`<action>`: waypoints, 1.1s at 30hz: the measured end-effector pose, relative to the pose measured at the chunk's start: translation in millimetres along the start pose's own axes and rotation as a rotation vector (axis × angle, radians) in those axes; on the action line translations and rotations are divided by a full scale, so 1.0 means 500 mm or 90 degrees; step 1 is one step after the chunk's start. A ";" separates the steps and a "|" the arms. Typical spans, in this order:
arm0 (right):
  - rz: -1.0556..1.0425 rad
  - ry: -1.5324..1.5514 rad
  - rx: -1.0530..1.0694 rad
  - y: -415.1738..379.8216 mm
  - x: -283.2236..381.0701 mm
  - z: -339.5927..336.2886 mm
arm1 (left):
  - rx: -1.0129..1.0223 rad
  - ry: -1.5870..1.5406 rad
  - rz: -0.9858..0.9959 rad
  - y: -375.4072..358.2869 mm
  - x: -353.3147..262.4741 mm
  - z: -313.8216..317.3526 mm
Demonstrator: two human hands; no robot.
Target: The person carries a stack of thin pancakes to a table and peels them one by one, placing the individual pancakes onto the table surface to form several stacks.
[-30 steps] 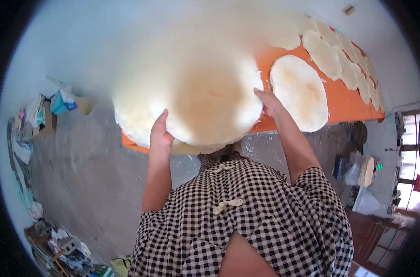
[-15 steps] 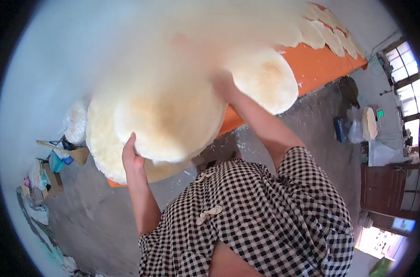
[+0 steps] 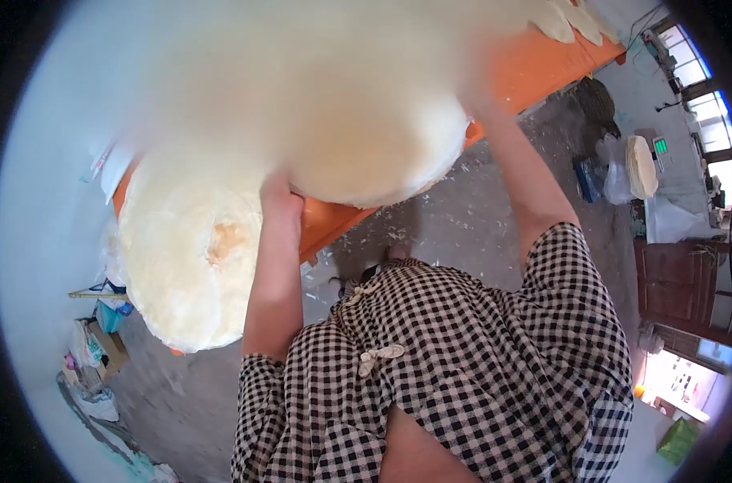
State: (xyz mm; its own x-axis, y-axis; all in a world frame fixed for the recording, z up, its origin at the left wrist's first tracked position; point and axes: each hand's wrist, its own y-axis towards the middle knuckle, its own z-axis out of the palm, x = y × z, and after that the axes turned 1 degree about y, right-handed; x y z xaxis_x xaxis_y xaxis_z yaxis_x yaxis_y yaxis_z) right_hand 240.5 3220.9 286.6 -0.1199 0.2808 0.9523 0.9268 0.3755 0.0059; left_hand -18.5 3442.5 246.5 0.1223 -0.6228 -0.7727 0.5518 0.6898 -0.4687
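Note:
A large, thin round flatbread (image 3: 366, 153) with a browned middle spans the space between my two hands over the orange table. My left hand (image 3: 280, 197) is closed on its near left edge. At its right edge is my right hand (image 3: 480, 101), blurred by a haze over the upper view; it appears to grip the rim, though its fingers do not show clearly. To the left, more broad pale flatbreads (image 3: 169, 249) lie overlapping, one with a torn brownish patch. The far edge of the held flatbread is lost in the haze.
The orange table (image 3: 543, 72) runs to the upper right, with more flatbreads (image 3: 552, 20) at its far end. Plastic bags (image 3: 615, 173) and a stack of flatbreads (image 3: 642, 167) stand by a scale at right. A cardboard box (image 3: 108, 350) and bags sit at lower left.
Both hands have moved right along the table with the flatbread between them. The flatbreads on the left are now more exposed, and my view has shifted.

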 end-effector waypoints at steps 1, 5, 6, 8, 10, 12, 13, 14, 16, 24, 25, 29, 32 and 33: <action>0.006 -0.099 0.008 0.019 -0.062 0.011 | -0.063 0.027 -0.035 0.042 0.037 -0.018; 0.131 -0.027 -0.041 0.035 -0.206 0.076 | -0.034 0.007 -0.075 0.053 0.060 -0.087; 0.153 0.067 -0.065 0.030 -0.213 0.088 | -0.031 0.028 -0.055 0.052 0.057 -0.098; 0.169 0.100 -0.074 0.025 -0.212 0.094 | -0.086 0.103 -0.018 0.021 0.049 -0.083; 0.181 0.100 -0.060 0.034 -0.212 0.099 | -0.112 0.142 0.021 0.016 0.044 -0.083; 0.199 0.065 -0.029 0.036 -0.230 0.103 | -0.110 0.151 0.054 0.028 0.056 -0.102; 0.193 0.036 -0.051 0.031 -0.216 0.105 | -0.113 0.154 0.038 0.020 0.046 -0.096; 0.186 0.005 -0.070 0.021 -0.203 0.103 | -0.118 0.156 0.021 0.008 0.036 -0.087; 0.135 -0.042 -0.079 -0.009 -0.189 0.105 | -0.102 0.212 -0.043 0.008 0.037 -0.094; -0.382 -0.518 -0.102 -0.053 -0.072 0.116 | 0.082 0.150 -0.160 -0.187 0.094 -0.219; -0.501 -0.467 -0.101 -0.048 -0.071 0.134 | 0.081 0.147 -0.166 -0.215 0.110 -0.245; -0.561 -0.297 0.218 -0.162 0.047 0.322 | 0.036 0.066 -0.167 -0.316 0.142 -0.318; -0.703 -0.155 0.487 -0.287 0.131 0.481 | -0.068 -0.055 -0.155 -0.370 0.149 -0.378; -0.838 -0.078 0.544 -0.335 0.158 0.535 | -0.102 -0.094 -0.155 -0.379 0.151 -0.407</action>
State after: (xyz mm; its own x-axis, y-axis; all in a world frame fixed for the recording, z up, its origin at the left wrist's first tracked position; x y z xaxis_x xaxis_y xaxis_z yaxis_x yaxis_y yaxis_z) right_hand -19.3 3416.4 279.5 -0.7143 -0.5815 0.3894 -0.3089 0.7612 0.5702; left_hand -281.8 3339.8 189.9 0.1279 -0.8150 -0.5652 0.4444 0.5565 -0.7020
